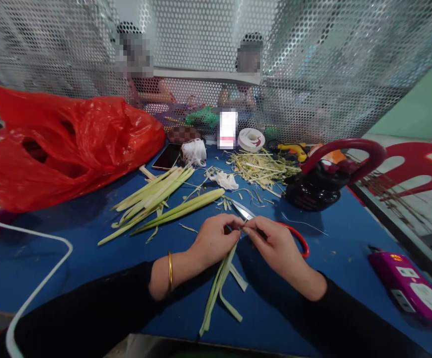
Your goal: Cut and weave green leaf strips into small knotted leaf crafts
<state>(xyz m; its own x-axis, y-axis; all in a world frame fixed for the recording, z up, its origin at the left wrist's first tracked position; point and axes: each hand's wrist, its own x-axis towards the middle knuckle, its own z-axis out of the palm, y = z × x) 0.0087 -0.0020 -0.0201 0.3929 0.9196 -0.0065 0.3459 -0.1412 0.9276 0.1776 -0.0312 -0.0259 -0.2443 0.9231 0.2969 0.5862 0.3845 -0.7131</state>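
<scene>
My left hand [214, 241] and my right hand [275, 246] meet over the blue table [89, 233], both pinched on the top of several pale green leaf strips [219, 286] that trail down toward me. Red-handled scissors [245, 211] lie under my right hand, blade pointing away to the left, handle loop showing at the right. A gold bangle sits on my left wrist.
Long green leaf strips [156, 201] lie ahead at left beside a red plastic bag [62, 144]. Leaf trimmings [262, 169], a white thread bundle [194, 151], a phone [167, 156], tape roll [251, 139], a black basket with red handle [316, 186], a purple power strip [411, 288]. Two people sit behind the mesh screen.
</scene>
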